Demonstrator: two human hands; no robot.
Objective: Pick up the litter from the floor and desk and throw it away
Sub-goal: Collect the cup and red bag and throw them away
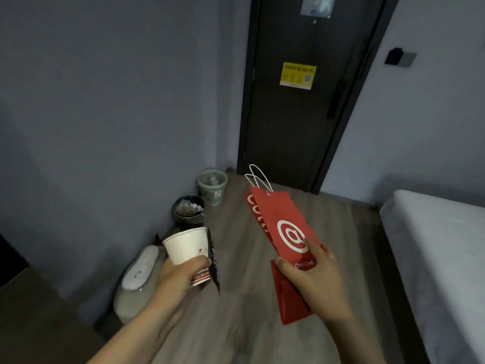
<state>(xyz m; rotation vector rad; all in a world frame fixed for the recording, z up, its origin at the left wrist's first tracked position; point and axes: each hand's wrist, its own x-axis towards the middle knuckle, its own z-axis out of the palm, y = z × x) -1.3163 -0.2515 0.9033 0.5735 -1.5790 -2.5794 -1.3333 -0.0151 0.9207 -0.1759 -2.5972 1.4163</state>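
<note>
Left hand [183, 271] closed around lower half of white paper cup [187, 249], cup tilted, mouth toward 10 o'clock; dark wrapper [214, 266] pinched against cup's right side by same grip. Right hand [312, 269] clamped on flattened red paper bag [284, 232], thumb over white logo, fingers behind; bag angled toward 11 o'clock, white cord handles uppermost, bottom fold hanging below the palm at 6 o'clock. Both items held off the floor, well apart from each other. Green bin [212, 186] at 12 o'clock from cup, in the corner beside dark door [301, 101]; dark bin [189, 210] just nearer, already holding crumpled paper. White lidded pot [139, 277] against wall at 9 o'clock of left hand. Desk corner [34, 311] at lower left, bed edge [433, 258] at 3 o'clock; strip of bare wood floor [262, 324] open between them up to the bins.
</note>
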